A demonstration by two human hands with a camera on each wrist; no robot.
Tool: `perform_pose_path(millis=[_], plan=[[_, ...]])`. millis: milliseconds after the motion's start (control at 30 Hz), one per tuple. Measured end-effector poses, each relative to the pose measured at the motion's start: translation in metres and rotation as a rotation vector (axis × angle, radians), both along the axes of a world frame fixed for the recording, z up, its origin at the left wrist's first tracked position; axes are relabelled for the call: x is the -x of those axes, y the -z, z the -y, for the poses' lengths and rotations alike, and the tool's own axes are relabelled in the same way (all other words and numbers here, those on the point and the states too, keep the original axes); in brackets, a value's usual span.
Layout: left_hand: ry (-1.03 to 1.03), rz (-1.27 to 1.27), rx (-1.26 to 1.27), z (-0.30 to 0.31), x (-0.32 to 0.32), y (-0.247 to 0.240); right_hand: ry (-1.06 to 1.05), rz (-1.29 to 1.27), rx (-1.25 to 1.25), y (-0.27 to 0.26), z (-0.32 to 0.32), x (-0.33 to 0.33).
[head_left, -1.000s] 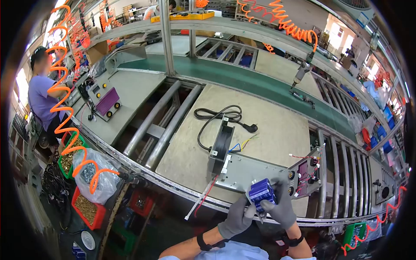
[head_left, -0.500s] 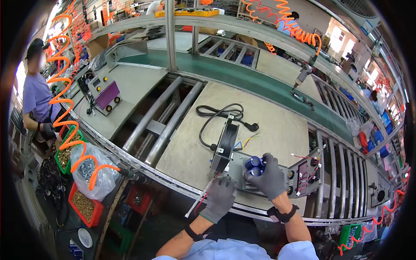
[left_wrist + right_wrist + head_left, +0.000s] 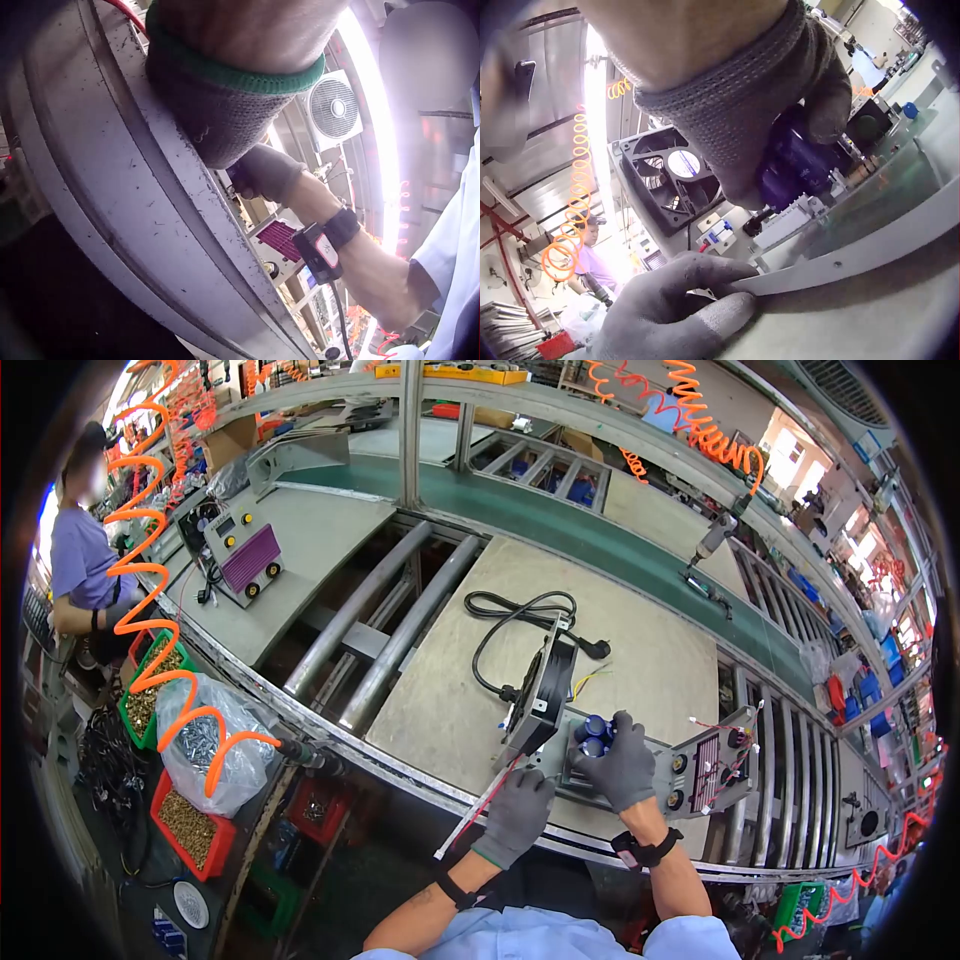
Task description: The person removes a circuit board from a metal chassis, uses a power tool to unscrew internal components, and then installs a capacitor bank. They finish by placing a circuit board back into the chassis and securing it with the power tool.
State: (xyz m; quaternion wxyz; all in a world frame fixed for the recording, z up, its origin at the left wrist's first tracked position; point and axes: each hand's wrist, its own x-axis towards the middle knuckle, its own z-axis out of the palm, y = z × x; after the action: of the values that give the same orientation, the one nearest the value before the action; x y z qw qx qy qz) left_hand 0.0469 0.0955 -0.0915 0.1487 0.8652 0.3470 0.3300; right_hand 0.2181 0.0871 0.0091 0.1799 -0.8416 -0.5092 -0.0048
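My gloved right hand (image 3: pixel 625 765) has its fingers curled round a cluster of blue capacitors (image 3: pixel 592 732). In the right wrist view the capacitors (image 3: pixel 799 165) stand on a circuit board, low over a metal base plate (image 3: pixel 840 264). My gloved left hand (image 3: pixel 518 815) is at the plate's front left corner; from the right wrist, its thumb and fingers (image 3: pixel 731 311) pinch the plate's edge. A black fan (image 3: pixel 545 695) stands upright just beyond the left hand. At the plate's right end is a panel with a purple grille (image 3: pixel 712 765). The left wrist view shows mostly glove cuff (image 3: pixel 217 112).
A black power cord (image 3: pixel 500 622) lies coiled behind the fan on the work board (image 3: pixel 450 690). Rollers (image 3: pixel 410 670) run on both sides. A power screwdriver (image 3: pixel 718 535) hangs at the back. Screw bins (image 3: pixel 195 840) and a person in purple (image 3: pixel 85 560) are at left.
Both hands held the capacitor unit at the table's front edge. My right hand has carried it over the base plate, while the left let go and moved left to the plate's corner.
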Motion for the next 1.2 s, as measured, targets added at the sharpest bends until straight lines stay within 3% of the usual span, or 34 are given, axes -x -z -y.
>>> perform_pose_path(millis=[800, 1200], plan=[[-0.005, 0.114, 0.022, 0.000, -0.012, 0.009, -0.113, -0.079, 0.189, -0.023, -0.017, -0.021], [-0.014, 0.094, 0.006, 0.000, -0.015, 0.009, -0.034, -0.092, 0.156, -0.015, -0.010, -0.008]])
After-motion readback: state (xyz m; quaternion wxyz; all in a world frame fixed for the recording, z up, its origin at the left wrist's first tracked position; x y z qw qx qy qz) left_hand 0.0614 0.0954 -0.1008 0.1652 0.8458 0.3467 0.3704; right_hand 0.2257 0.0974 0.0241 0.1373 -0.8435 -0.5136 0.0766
